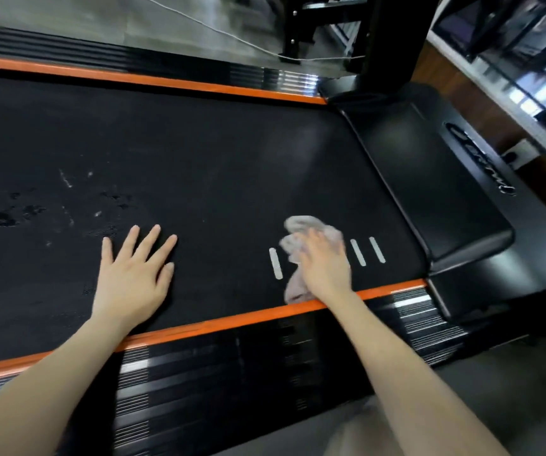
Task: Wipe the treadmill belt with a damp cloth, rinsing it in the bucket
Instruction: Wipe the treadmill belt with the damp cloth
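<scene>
The black treadmill belt (199, 153) fills the middle of the head view, edged by orange strips. Wet blotches and pale smears mark its left part (2, 220). My right hand (325, 264) presses flat on a crumpled pale pink cloth (297, 227) near the belt's near edge, beside white stripe marks (275, 263). The cloth sticks out above and below the hand. My left hand (136, 274) rests flat on the belt with fingers spread, holding nothing. No bucket is in view.
The black motor cover (436, 179) sits at the belt's right end, with an upright post (386, 37) behind it. Ribbed side rails (232, 373) run along both sides. A white cord (232, 36) crosses the floor beyond. A wooden ledge lies far right.
</scene>
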The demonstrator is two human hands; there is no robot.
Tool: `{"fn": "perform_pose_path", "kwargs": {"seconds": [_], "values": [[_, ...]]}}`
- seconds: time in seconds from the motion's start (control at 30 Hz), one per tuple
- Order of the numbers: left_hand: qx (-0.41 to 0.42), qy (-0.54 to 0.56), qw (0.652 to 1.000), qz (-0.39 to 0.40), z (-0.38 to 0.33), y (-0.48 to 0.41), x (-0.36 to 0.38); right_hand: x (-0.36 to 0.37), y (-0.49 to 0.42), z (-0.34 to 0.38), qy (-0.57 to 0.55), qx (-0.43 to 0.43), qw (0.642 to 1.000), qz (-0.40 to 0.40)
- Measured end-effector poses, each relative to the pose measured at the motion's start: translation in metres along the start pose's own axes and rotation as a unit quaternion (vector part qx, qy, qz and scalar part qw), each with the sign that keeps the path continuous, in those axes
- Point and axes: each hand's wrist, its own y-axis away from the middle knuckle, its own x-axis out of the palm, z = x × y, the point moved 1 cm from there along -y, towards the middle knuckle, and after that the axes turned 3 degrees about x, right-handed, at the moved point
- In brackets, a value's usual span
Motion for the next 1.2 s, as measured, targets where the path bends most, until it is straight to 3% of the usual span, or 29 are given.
{"fn": "perform_pose_path", "kwargs": {"seconds": [0.1,0.2,0.33,0.5,0.57,0.67,0.7,0.8,0.87,0.93,1.0,1.1,1.2], "values": [[0.002,0.01,1.0,-0.006,-0.002,0.0,-0.001,-0.026,-0.005,-0.092,0.047,0.187,0.981,0.01],[0.002,0.023,1.0,-0.011,-0.002,0.002,-0.003,-0.038,-0.016,-0.134,0.021,0.284,0.958,-0.024],[0.003,0.026,0.999,-0.019,-0.004,0.0,-0.004,-0.042,-0.03,-0.142,0.042,0.315,0.946,-0.062],[0.004,0.011,1.0,0.009,-0.005,-0.003,-0.004,-0.034,-0.015,-0.101,0.044,0.313,0.949,-0.014],[0.001,-0.001,1.0,0.022,-0.007,-0.003,-0.006,-0.02,-0.005,-0.053,0.049,0.242,0.969,-0.004],[-0.005,-0.001,0.999,0.041,-0.005,-0.003,-0.007,0.01,0.003,0.022,0.038,0.032,0.999,-0.001],[0.004,0.009,0.999,0.037,-0.001,-0.004,-0.009,0.014,0.001,0.035,0.037,-0.003,0.999,0.005],[0.018,0.047,0.999,-0.012,0.028,0.002,-0.026,0.01,-0.017,0.041,0.008,-0.003,0.999,-0.042],[-0.035,0.036,0.997,-0.054,0.063,0.008,-0.035,0.004,-0.022,0.047,0.015,0.039,0.996,-0.081],[-0.113,0.027,0.992,-0.049,0.098,0.017,-0.039,0.006,-0.014,0.073,0.021,0.04,0.995,-0.088],[-0.17,0.028,0.984,-0.046,0.124,0.024,-0.039,0.017,0.008,0.114,0.001,-0.073,0.997,-0.039],[-0.204,0.007,0.979,-0.022,0.146,0.028,-0.039,0.04,0.04,0.166,0.005,-0.254,0.96,0.121],[-0.221,-0.007,0.975,-0.014,0.158,0.032,-0.036,0.044,0.026,0.166,0.027,-0.337,0.931,0.139]]}}
